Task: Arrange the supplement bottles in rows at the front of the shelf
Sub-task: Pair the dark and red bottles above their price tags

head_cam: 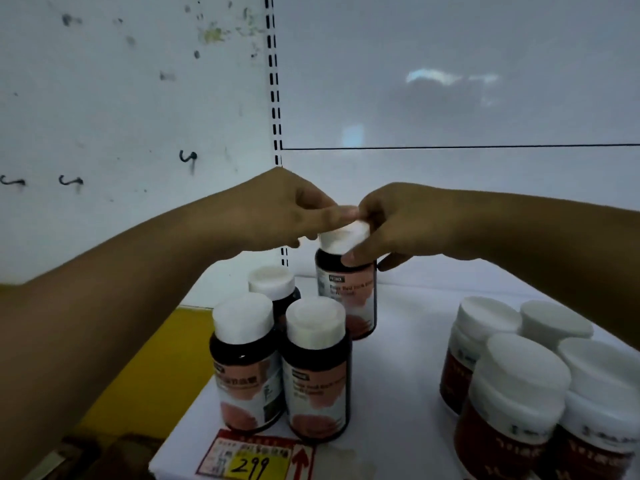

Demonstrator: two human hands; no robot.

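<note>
Fingers (356,252) of right hand (398,226) pinched on cap of rear bottle (346,292), behind the front pair (280,372) on shelf (398,358), left hand (277,213) half curled, touching cap top; likely to tip if tugged forward, toppling the pair.

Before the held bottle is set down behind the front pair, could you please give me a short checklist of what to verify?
1. Grip: right hand holds the held bottle at its cap and shoulder: ok.
2. Left hand fingers reach its cap; whether they grip: cannot tell.
3. Bottle upright: ok.
4. Whether it rests on the shelf: cannot tell.
5. Front pair side by side at the edge: ok.
6. Red-label bottles stand apart, to the right: ok.
</note>
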